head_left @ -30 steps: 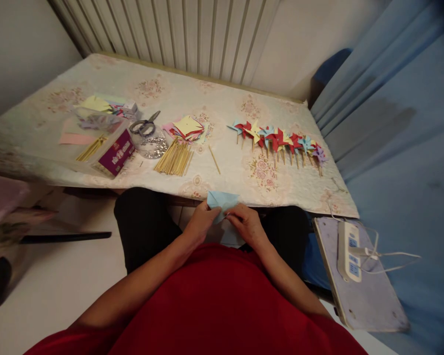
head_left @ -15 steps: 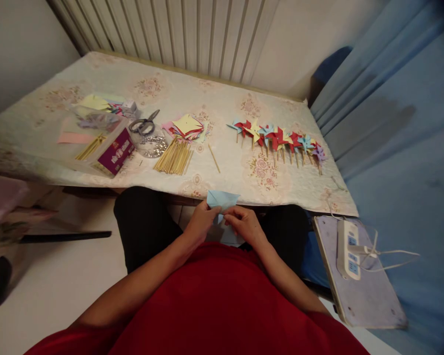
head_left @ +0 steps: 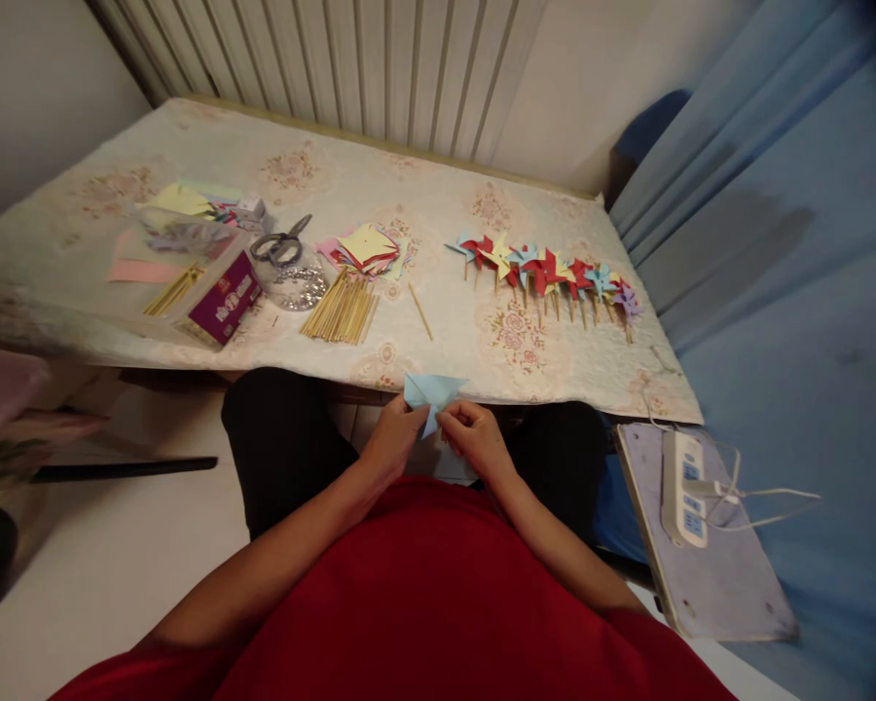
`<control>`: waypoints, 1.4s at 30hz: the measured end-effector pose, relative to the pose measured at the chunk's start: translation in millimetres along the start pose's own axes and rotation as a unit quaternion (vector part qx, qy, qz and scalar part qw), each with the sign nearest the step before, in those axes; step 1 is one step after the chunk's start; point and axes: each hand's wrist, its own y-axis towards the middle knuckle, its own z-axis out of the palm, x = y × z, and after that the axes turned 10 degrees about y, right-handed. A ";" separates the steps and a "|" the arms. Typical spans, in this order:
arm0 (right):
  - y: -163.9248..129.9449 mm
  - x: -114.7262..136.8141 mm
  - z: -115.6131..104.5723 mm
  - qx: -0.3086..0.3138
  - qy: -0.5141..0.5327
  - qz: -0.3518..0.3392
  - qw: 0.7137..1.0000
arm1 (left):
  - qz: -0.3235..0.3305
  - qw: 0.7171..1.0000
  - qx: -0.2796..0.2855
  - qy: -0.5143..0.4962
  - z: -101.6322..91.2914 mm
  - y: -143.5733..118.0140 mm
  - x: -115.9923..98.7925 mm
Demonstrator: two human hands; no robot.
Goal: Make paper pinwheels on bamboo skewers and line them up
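Between my hands, just off the table's near edge, is a light blue sheet of paper (head_left: 433,389) with some of its corners bent inward. My left hand (head_left: 397,430) is closed on its left lower side, thumb on top. My right hand (head_left: 474,434) pinches the paper at its lower right with thumb and fingertips. Straight ahead on the table lie a lone wooden stick (head_left: 421,312), a bundle of wooden sticks (head_left: 340,310) and a stack of coloured paper squares (head_left: 369,248). Finished paper pinwheels (head_left: 540,271) on sticks lie in a row to the right.
Scissors (head_left: 281,248) rest by a clear round container of small shiny pieces (head_left: 296,284). Left of them stands a clear plastic box with a purple label (head_left: 228,300). A power strip (head_left: 684,489) lies on a small board (head_left: 730,584) at the right.
My hands have shifted slightly on the blue paper, and its lower point now shows more between them. The whole view has drifted a little; the things on the table stay put.
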 end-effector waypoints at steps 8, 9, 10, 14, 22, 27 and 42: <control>0.1 -2.2 6.1 -0.057 0.016 0.000 0.998 | -0.014 1.000 0.001 -0.006 -0.4 0.0 0.7; 0.1 -2.4 6.7 -0.063 0.014 0.001 0.998 | -0.016 1.000 0.001 -0.008 -0.2 -0.2 0.1; 0.2 -2.9 7.2 -0.068 0.013 0.000 0.998 | -0.018 1.000 0.001 -0.010 0.1 -0.3 -0.5; 1.6 -7.0 7.8 -0.076 0.012 0.000 0.997 | -0.021 1.000 -0.008 -0.009 1.0 -0.4 -2.0; 2.1 -8.3 7.6 -0.083 0.008 -0.001 0.997 | -0.018 1.000 -0.003 -0.020 1.5 2.1 1.6; 1.7 -8.5 7.3 -0.077 -0.001 -0.003 0.997 | -0.023 0.999 -0.006 -0.024 1.2 2.0 0.5; 0.2 -1.2 7.8 -0.069 -0.031 0.003 0.997 | -0.023 1.000 -0.004 -0.004 -0.2 2.4 -0.4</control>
